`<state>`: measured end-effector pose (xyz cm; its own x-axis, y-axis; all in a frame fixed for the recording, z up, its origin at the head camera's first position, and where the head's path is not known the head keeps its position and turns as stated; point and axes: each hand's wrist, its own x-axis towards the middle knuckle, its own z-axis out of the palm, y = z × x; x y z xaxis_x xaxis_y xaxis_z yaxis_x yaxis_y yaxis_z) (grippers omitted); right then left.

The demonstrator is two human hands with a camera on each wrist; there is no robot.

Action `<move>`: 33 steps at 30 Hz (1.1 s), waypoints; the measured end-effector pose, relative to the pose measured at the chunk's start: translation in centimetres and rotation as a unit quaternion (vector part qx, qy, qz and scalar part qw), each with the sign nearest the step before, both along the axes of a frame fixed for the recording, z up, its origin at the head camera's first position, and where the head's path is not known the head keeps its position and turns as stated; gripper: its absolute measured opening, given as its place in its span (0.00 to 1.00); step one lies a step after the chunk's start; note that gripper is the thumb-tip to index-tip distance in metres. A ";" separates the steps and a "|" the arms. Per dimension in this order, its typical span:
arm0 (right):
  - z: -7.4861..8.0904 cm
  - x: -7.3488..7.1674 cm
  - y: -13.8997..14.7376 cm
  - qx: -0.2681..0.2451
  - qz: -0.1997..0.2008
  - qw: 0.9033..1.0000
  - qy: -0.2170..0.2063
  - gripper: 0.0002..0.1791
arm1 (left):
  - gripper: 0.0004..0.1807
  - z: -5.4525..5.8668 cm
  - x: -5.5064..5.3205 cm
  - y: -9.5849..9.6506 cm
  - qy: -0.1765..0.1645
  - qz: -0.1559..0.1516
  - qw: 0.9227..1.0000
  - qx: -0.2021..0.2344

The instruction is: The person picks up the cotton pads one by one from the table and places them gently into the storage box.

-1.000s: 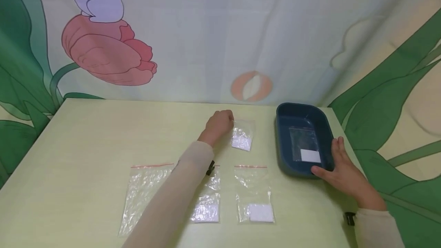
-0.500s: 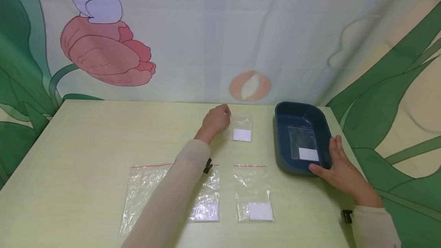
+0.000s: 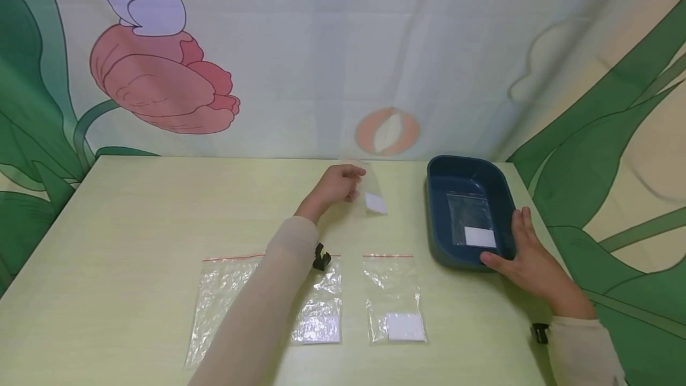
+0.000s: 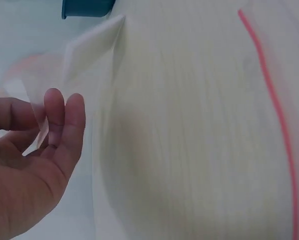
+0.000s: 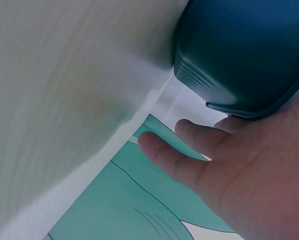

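Note:
My left hand [image 3: 333,186] pinches a small clear plastic bag [image 3: 375,202] near its upper edge, at the table's far side. A white rectangle marks the bag's lower part, which hangs slanting to the right of the fingers. In the left wrist view the bag [image 4: 92,46] looks folded, stretching away from the fingertips. My right hand [image 3: 536,270] rests against the near right corner of a dark blue plastic bin [image 3: 432,225]. Its thumb lies at the front rim, and straight fingers run along the outer side. Inside the bin lies another zip bag [image 3: 465,210] with a white rectangle.
Three clear zip bags with red strips lie along the near side of the table: a right one [image 3: 391,285], a middle one [image 3: 327,299] and a larger left one [image 3: 222,290]. My left forearm partly covers two. A printed curtain [image 3: 300,64] hangs behind the table.
My left hand has turned and opened some fingers while still pinching the bag. The bag has swung from facing me flat to a narrower slant, slightly farther back. My right hand stays at the bin.

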<state>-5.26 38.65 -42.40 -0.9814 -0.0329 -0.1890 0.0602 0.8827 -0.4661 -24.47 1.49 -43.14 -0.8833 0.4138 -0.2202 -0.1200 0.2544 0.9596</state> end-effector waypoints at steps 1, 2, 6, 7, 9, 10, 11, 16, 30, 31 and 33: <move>0.0 0.0 0.0 -0.001 -0.001 1.000 -0.001 0.66 | 0.23 -0.1 0.0 0.0 -0.005 -0.005 1.000 -0.005; -0.1 0.1 0.0 0.000 -0.001 1.000 -0.001 0.66 | 0.23 -0.2 0.0 0.0 -0.002 -0.010 1.000 -0.016; 0.0 0.2 0.0 -0.001 0.000 1.000 0.000 0.65 | 0.17 -0.4 0.0 0.1 0.031 -0.024 0.998 -0.046; 0.0 0.2 0.1 -0.001 0.001 1.000 0.001 0.65 | 0.16 -0.5 0.0 0.2 0.040 -0.026 0.998 -0.046; 0.1 0.2 0.1 -0.002 0.001 1.000 0.000 0.65 | 0.15 -0.5 0.0 0.4 0.051 -0.030 0.998 -0.038; 0.1 0.2 0.1 -0.003 0.000 1.000 -0.001 0.65 | 0.15 -0.5 0.0 0.5 0.051 -0.031 0.998 -0.029; 0.1 0.2 0.2 -0.003 0.000 1.000 -0.002 0.65 | 0.15 -0.5 0.1 0.6 0.048 -0.034 0.998 -0.020; 0.1 0.2 0.3 -0.007 0.001 1.000 -0.001 0.65 | 0.25 -0.5 0.3 0.8 0.041 -0.052 0.998 -0.001; 0.4 0.0 0.1 -0.010 0.005 1.000 0.002 0.65 | 0.43 1.6 1.1 1.7 0.081 -0.099 0.992 0.016; 0.3 0.0 0.1 -0.009 0.004 1.000 0.002 0.65 | 0.43 1.9 1.2 1.9 0.083 -0.103 0.991 0.021; 0.3 0.0 0.1 -0.006 0.002 1.000 0.000 0.66 | 0.43 2.5 1.4 2.2 0.088 -0.111 0.989 0.030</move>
